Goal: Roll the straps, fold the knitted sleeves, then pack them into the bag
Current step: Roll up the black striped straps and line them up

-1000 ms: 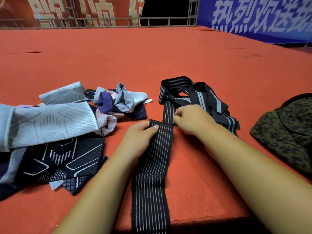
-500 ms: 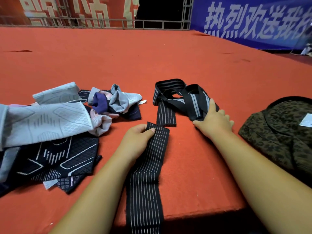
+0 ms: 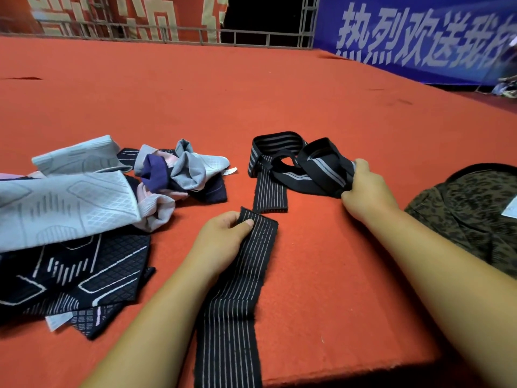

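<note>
A long black strap with thin white stripes [image 3: 237,289] lies toward me and hangs over the front edge of the red surface. My left hand [image 3: 221,242] pinches its far end between thumb and fingers. Beyond it sits a tangled bundle of black straps with grey stripes [image 3: 296,169], one end lying flat. My right hand [image 3: 366,191] grips the right side of that bundle. Knitted sleeves in grey, black, pink and purple [image 3: 84,214] are heaped at the left. A leopard-print bag [image 3: 470,219] rests at the right, partly behind my right forearm.
The red carpeted platform [image 3: 279,102] stretches far back to a metal railing [image 3: 251,37] and a blue banner [image 3: 419,37]. The platform's front edge [image 3: 349,373] runs just below my forearms.
My right hand left the strap end by my left hand, moved right to the tangled bundle and now curls round its right side. My left hand kept its pinch.
</note>
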